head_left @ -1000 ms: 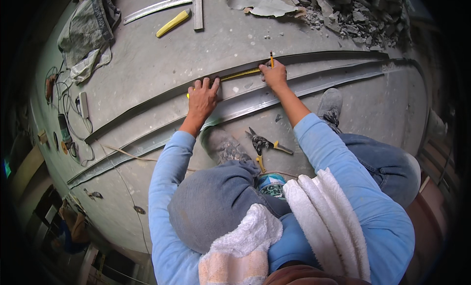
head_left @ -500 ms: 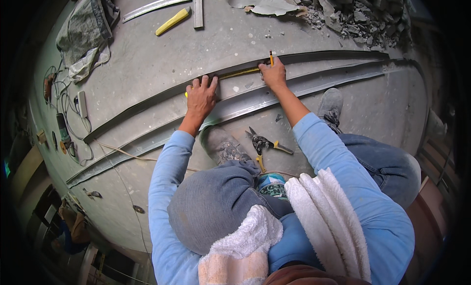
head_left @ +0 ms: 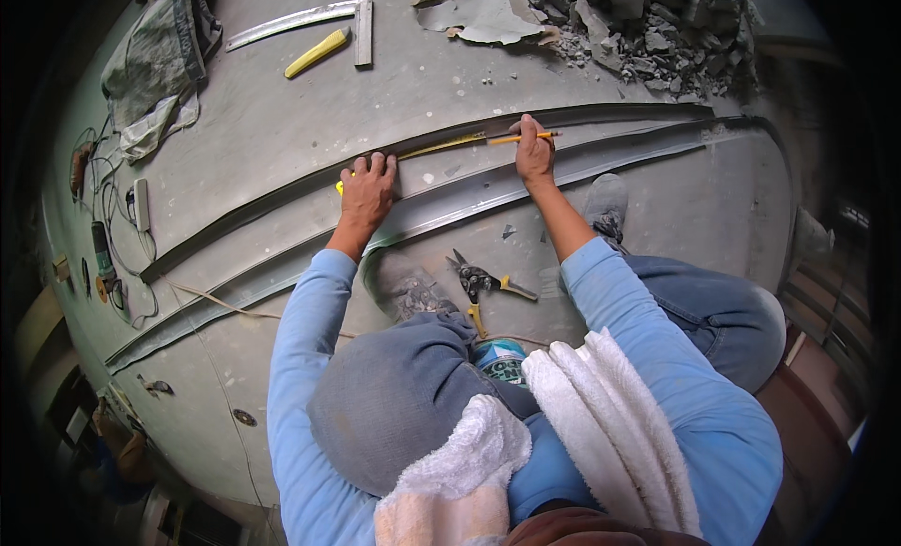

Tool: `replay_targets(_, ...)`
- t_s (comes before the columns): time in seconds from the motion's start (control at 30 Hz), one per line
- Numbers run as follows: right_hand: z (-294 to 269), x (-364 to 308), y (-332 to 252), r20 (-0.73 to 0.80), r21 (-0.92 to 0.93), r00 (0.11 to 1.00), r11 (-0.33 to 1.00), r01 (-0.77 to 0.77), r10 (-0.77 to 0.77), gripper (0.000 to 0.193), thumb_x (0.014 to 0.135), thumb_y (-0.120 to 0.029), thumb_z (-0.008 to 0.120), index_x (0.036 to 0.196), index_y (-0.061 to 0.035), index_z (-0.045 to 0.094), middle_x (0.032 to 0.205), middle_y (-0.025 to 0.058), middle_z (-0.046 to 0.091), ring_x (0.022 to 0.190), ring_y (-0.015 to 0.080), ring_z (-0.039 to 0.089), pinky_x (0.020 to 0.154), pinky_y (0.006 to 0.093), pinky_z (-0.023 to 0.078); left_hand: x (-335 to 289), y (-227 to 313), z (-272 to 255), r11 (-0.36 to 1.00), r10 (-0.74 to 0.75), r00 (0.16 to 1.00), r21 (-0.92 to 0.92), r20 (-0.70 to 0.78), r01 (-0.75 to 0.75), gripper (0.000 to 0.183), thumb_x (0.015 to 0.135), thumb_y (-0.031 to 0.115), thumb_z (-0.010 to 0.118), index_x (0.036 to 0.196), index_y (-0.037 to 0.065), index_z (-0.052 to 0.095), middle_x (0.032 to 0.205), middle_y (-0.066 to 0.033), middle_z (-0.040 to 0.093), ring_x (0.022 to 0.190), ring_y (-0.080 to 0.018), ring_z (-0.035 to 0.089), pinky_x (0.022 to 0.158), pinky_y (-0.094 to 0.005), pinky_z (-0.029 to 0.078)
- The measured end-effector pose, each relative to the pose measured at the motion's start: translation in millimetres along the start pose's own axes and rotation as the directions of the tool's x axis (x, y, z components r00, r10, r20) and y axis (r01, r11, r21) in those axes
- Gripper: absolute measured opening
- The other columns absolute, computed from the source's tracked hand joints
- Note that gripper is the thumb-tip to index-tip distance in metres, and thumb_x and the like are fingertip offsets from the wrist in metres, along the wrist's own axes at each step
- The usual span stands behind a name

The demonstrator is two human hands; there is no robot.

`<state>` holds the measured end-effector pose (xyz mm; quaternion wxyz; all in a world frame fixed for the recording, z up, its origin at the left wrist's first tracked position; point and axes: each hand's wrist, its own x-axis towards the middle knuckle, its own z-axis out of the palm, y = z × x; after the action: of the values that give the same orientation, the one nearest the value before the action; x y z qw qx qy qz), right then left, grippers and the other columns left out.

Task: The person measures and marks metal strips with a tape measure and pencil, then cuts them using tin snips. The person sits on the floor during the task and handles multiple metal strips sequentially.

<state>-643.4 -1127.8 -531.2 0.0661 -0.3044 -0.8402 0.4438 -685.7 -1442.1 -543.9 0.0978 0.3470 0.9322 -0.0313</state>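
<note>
My left hand [head_left: 368, 191] is closed over a yellow tape measure [head_left: 339, 186], mostly hidden under the fingers, at the farther of two long grey metal channels [head_left: 253, 213]. The yellow blade [head_left: 441, 146] runs out to the right along that channel. My right hand [head_left: 535, 156] grips a yellow pencil [head_left: 505, 140], which lies nearly level with its left end by the end of the visible blade. The nearer metal channel [head_left: 460, 198] passes below both hands. Tin snips [head_left: 481, 280] with yellow handles lie on the floor between my feet.
Beyond the channels are a metal square [head_left: 364, 39], a yellow-handled tool [head_left: 317, 54] and a heap of broken rubble [head_left: 666, 44]. Leftward lie a grey cloth [head_left: 155, 62], a power strip [head_left: 142, 205], cords and an angle grinder [head_left: 103, 260]. A can [head_left: 500, 360] stands near my knee.
The pencil has swung from upright to nearly level, its left end now by the blade. My right fingers have shifted off the blade's end. The whole view has shifted slightly.
</note>
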Motion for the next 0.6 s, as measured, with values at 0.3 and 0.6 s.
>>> replay_targets(0.3, 5, -21, -5, 0.0, 0.063, 0.974, 0.972, 0.227, -0.227, 0.02, 0.094, -0.02, 0.068, 0.084, -0.0038, 0.061, 0.075, 0.0151, 0.067, 0.067, 0.0321, 0.066, 0.063, 0.0376, 0.051, -2, 1, -2, 1.0, 0.002, 0.997, -0.012, -0.074, -0.003, 0.053, 0.083, 0.015, 0.063, 0.136, 0.013, 0.059, 0.126, -0.0061, 0.056, 0.108, -0.0281, 0.055, 0.079, -0.0469, 0.046)
replay_targets(0.6, 9, -32, 1, 0.045, 0.068, 0.971, 0.971, 0.231, -0.234, 0.017, 0.094, -0.019, 0.067, 0.088, -0.0032, 0.062, 0.073, 0.0115, 0.065, 0.066, 0.0208, 0.063, 0.063, 0.0345, 0.051, -2, 2, 1, 1.0, 0.009, 0.996, -0.01, -0.09, -0.01, 0.055, 0.082, 0.017, 0.065, 0.137, 0.014, 0.058, 0.124, -0.0059, 0.056, 0.107, -0.0276, 0.055, 0.078, -0.045, 0.047)
